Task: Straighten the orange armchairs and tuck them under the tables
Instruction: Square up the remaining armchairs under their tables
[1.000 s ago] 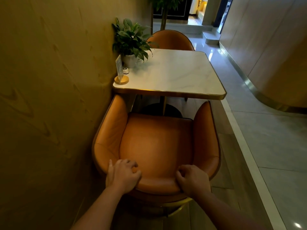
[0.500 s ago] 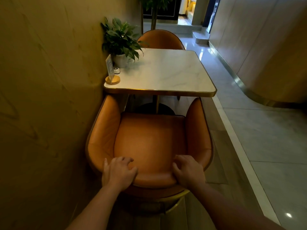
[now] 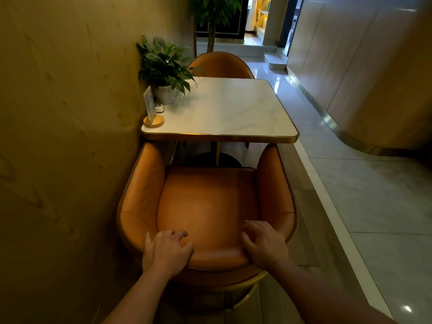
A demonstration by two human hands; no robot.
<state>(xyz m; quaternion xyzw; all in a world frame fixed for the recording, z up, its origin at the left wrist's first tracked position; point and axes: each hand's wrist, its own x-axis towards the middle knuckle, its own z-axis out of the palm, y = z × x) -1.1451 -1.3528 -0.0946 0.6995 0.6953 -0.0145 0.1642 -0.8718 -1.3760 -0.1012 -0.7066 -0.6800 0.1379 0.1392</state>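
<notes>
Wood-walled nook: armchair going under the table

Near armchair (image 3: 208, 206) is sitting square to the table (image 3: 222, 137), arm tips at its edge, seat not yet under. Left hand (image 3: 167, 251) and right hand (image 3: 265, 247) are gripping the backrest top, fingers curled over it. Pushing evenly should be keeping it off the wall (image 3: 58, 113). Compared with a second ago, grip and chair are looking unchanged.

The table (image 3: 224, 108) hides most of the far armchair (image 3: 221, 65); sign (image 3: 149, 105) unreadable.
</notes>
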